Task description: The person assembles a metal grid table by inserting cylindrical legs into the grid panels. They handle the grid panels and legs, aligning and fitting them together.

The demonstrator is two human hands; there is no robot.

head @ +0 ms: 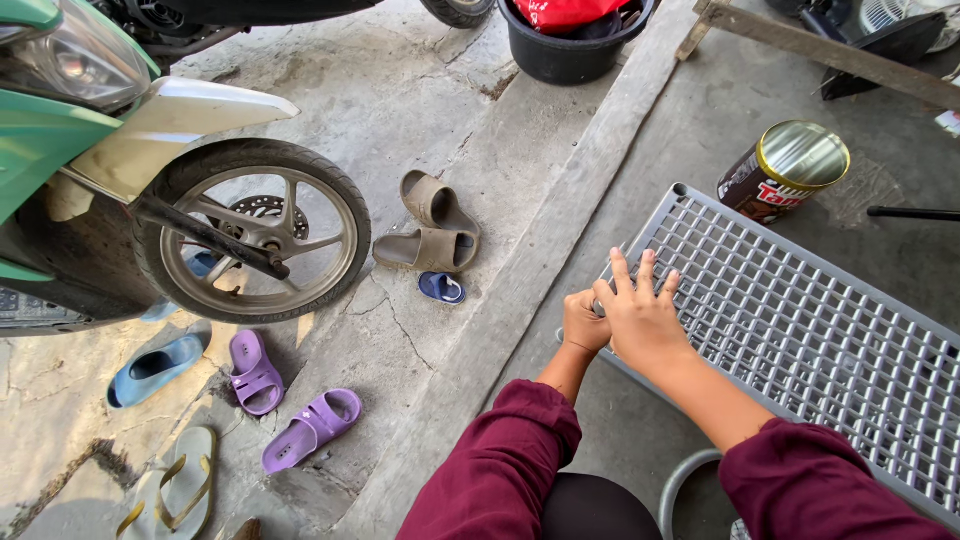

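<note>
A grey plastic grid panel (800,320) lies on the concrete floor at the right. My right hand (640,315) rests on its near left corner with fingers spread flat over the grid. My left hand (585,320) is curled into a fist at the panel's left edge, partly behind the right hand; whether it pinches the edge or something small is hidden. Both arms wear dark red sleeves.
A round tin can (785,170) lies beyond the panel. A black tub (570,45) stands at the top. A green scooter's front wheel (255,230) is at the left, with brown slippers (430,225), purple sandals (290,405) and a blue sandal (150,368) scattered around. A raised concrete curb (560,230) runs diagonally.
</note>
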